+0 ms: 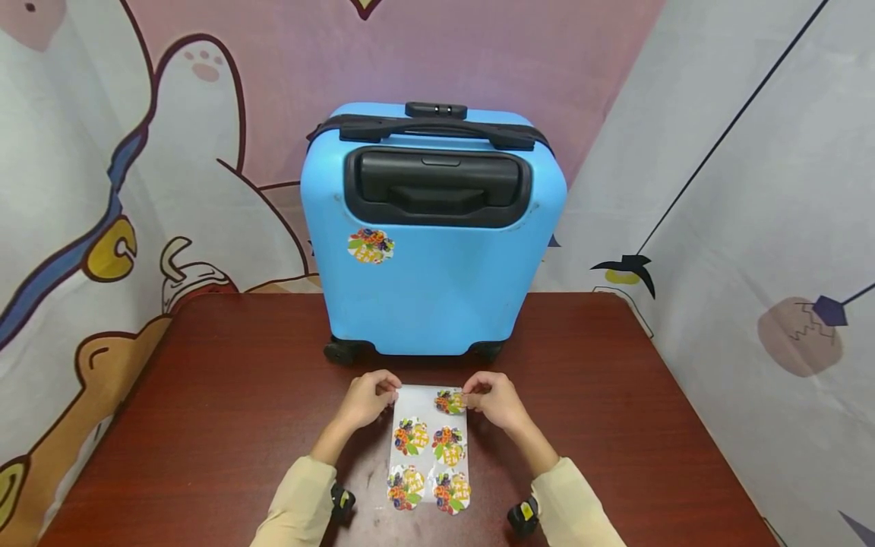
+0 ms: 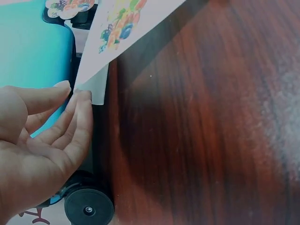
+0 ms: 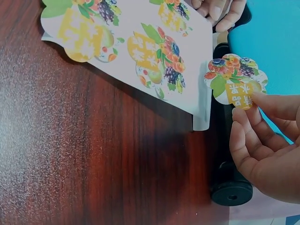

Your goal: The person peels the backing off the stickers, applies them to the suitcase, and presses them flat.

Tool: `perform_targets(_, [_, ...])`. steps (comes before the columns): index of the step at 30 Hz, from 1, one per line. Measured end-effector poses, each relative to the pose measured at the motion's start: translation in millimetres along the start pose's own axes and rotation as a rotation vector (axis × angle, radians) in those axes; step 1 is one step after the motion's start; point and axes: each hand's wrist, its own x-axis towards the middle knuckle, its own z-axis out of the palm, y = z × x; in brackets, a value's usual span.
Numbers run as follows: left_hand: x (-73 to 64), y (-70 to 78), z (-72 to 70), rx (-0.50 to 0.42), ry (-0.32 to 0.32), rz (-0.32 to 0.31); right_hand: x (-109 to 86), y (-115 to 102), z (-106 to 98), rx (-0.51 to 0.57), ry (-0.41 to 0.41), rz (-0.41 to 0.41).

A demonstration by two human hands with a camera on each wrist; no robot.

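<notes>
My left hand (image 1: 368,396) pinches the far left corner of a white sticker sheet (image 1: 422,401), seen also in the left wrist view, where the sheet (image 2: 96,56) slants up from the fingertips. Between thumb and fingers, my right hand (image 1: 497,399) holds a flower-edged fruit sticker (image 3: 236,77) by its edge. This sticker is apart from the sheet in the right wrist view, and overlaps its far right corner from the head. Several matching fruit stickers (image 1: 411,437) remain on the sheet. Behind both hands stands a light blue suitcase (image 1: 437,281).
One fruit sticker (image 1: 371,246) is on the suitcase front, below the black handle recess (image 1: 437,186). The suitcase stands upright on black wheels (image 1: 339,351) at the back of the brown wooden table (image 1: 225,425). A cartoon-printed cloth (image 1: 533,53) hangs behind.
</notes>
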Motion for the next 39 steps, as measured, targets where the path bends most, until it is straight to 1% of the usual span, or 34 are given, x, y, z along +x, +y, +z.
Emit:
perform_targets(2, [-0.1,1.3,-0.5,0.013,0.002,-0.005,-4.3,-10,-1,-0.002,0.0,0.003])
perform_targets(6, [-0.3,3.8,-2.0,0.035,0.022,-0.002,-3.7,-12,-1,0.0,0.003,0.007])
perform_targets(7, [-0.2,4.6,-2.3,0.04,0.028,0.003,-1.8,-9,-1,0.005,0.003,0.003])
perform_targets(9, [-0.2,7.0,-2.5,0.043,0.035,0.018,3.6,-1,-1,0.014,0.002,0.002])
perform_targets(12, [0.1,11.4,-1.8,0.043,0.032,0.054,5.4,-3,-1,0.028,-0.011,-0.015])
perform_targets(16, [0.5,17.6,0.4,0.036,0.017,0.114,6.1,-8,0,0.041,-0.031,-0.027])
perform_targets(20, [0.2,22.2,3.5,0.02,-0.005,0.142,3.4,-21,2,0.041,-0.045,-0.038])
perform_targets(25, [-0.8,25.0,6.6,-0.001,-0.034,0.148,-5.8,-47,2,0.033,-0.06,-0.074])
perform_targets(28, [-0.2,25.8,7.7,0.008,-0.033,0.15,-8.8,-55,3,0.025,-0.067,-0.081])
perform_targets(32, [1.0,26.0,8.2,0.023,-0.029,0.146,-8.7,-58,5,0.02,-0.073,-0.099])
perform_targets(35, [1.3,26.4,7.5,0.016,-0.023,0.15,-7.2,-58,6,0.022,-0.075,-0.107])
perform_targets(39, [2.0,27.6,5.7,0.005,-0.015,0.154,-2.2,-51,7,0.036,-0.072,-0.108])
